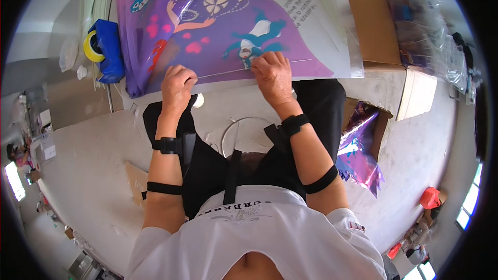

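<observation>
A purple printed sheet (218, 36) with cartoon figures, pink hearts and teal shapes lies spread on the work table (354, 65). Along its near edge runs a thin white rod (223, 74). My left hand (177, 88) pinches the rod near its left end, fingers closed. Further right, my right hand (272, 75) has its fingers closed round the same rod, whose tip sticks out to the right over the sheet. Both hands rest low over the sheet's near edge. The fingertips are partly hidden by the knuckles.
At the table's left stands a blue tape dispenser (108, 52) with a yellow roll (93, 46). Pale thin rods (93, 8) lie behind it. On the right are a cardboard box (376, 18) and plastic-wrapped goods (428, 36). Below sits an open carton with purple printed pieces (358, 148).
</observation>
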Demonstrator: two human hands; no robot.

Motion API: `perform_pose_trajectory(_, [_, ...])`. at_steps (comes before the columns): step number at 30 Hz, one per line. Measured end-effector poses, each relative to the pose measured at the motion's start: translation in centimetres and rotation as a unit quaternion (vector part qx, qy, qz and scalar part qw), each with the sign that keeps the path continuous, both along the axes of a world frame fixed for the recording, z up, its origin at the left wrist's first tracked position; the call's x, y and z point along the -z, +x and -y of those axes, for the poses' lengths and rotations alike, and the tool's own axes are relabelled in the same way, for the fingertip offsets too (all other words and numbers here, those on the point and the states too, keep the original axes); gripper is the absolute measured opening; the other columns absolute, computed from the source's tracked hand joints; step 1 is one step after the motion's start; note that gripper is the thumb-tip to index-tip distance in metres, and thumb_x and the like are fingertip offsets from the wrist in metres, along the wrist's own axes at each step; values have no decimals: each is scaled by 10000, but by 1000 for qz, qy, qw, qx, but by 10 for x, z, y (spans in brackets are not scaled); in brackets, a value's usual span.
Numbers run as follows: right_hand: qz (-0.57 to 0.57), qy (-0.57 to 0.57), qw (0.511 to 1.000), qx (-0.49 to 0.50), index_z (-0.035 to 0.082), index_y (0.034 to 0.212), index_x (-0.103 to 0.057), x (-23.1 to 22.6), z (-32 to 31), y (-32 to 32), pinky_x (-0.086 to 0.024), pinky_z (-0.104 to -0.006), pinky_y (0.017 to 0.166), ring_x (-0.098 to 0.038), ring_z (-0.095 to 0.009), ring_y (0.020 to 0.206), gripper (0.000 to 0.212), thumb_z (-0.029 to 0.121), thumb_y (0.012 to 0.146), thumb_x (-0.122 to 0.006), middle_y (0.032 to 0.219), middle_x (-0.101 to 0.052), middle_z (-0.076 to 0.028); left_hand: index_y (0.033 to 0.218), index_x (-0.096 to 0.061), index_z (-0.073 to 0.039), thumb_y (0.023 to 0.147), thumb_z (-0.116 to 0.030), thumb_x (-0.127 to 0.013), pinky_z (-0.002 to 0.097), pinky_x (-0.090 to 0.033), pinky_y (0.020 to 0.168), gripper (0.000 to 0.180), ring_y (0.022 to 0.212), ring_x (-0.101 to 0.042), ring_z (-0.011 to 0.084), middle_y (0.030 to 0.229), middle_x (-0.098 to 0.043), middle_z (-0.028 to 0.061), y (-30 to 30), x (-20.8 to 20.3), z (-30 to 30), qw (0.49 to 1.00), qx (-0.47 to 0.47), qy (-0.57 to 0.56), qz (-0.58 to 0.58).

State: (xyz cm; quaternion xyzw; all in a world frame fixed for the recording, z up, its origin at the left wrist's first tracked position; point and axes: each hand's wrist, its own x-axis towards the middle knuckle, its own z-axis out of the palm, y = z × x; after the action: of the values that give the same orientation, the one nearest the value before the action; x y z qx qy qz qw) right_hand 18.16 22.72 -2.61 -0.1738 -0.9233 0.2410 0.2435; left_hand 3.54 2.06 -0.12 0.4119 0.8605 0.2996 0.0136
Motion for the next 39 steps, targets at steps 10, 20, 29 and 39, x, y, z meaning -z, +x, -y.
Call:
perform_pose_trajectory(10, [14, -7, 1000, -16, 149, 759, -618, -3, -2, 0, -380, -372, 706, -523, -230, 814, 97, 115, 699, -687, 772, -538, -4, 752, -566, -59, 696, 28, -654, 392, -429, 657, 136, 743, -513, 278, 722, -537, 60, 2, -1, -3, 1000, 22, -12, 4])
perform_pose_trajectory(20, [-2, -8, 999, -35, 147, 761, -614, -1, -1, 4, -369, -373, 728, -525, -227, 813, 90, 122, 709, -682, 794, -546, 1, 761, -559, -49, 701, 44, -620, 398, -413, 677, 126, 758, -496, 300, 742, -527, 82, 5, 2, -4, 999, 43, 6, -24])
perform_pose_trajectory(29, [-15, -29, 997, -63, 122, 749, -595, 2, -4, 8, -368, -376, 729, -519, -239, 819, 111, 77, 669, -659, 803, -540, -23, 768, -552, -42, 719, 40, -599, 404, -404, 684, 107, 767, -493, 306, 749, -516, 90, 9, 1, -9, 998, 55, -10, -27])
perform_pose_trajectory(39, [-26, -35, 997, -65, 116, 744, -582, 2, -6, 7, -382, -374, 710, -515, -244, 802, 101, 52, 691, -640, 801, -534, -28, 788, -551, -31, 752, 11, -590, 386, -414, 696, 68, 787, -510, 294, 774, -532, 86, 10, 1, -9, 998, 55, -22, -28])
